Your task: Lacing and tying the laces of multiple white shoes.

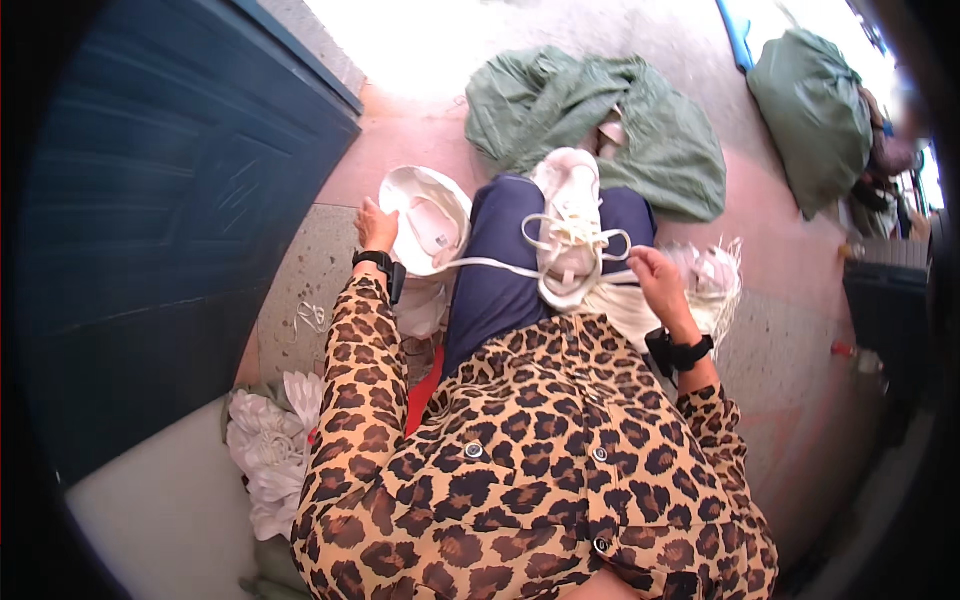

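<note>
A white lace-up sneaker (570,225) lies on my thighs, toe pointing away, with loose lace loops over its tongue. My right hand (655,275) is closed in a pinch at the sneaker's right side, on a white shoelace (617,278). Another pale length of lace (500,264) runs left across my thigh toward a white round tub (432,205). Beside that tub's left rim, my left hand (378,226) has its fingers curled; what they hold, if anything, cannot be made out. A pale flat piece lies inside the tub.
A green sack (590,105) lies ahead of my knees, and a fuller one (812,115) stands at the far right. A blue door (170,200) borders the left. White laces (268,450) are heaped near my left elbow; more pale items (705,275) lie right of my lap.
</note>
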{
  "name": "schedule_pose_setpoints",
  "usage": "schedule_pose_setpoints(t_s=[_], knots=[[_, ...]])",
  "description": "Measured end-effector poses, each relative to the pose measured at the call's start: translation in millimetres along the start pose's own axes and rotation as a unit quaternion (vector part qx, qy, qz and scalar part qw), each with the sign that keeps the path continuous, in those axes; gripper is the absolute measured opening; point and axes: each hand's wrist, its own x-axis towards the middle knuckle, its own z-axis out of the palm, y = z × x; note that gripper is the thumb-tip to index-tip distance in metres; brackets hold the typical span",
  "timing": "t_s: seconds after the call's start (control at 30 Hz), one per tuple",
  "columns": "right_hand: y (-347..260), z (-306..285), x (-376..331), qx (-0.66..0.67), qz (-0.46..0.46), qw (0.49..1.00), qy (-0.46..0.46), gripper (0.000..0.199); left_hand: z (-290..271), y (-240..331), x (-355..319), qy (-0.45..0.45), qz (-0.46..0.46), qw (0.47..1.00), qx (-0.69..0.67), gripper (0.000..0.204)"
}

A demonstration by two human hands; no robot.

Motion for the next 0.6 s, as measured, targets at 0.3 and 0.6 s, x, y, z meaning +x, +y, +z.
schedule_pose_setpoints(t_s=[0.3,0.6], knots=[[-95.3,59.7,29.3,0.013,-0.164,0.962,-0.215,0.015,-106.6,16.8,10.1,0.097,0.024,0.965,-0.241,0.023],[-163.4,159.1,41.9,-0.086,-0.294,0.925,-0.223,0.043,-210.0,150.1,-93.2,-0.010,0.336,0.859,-0.386,0.018]])
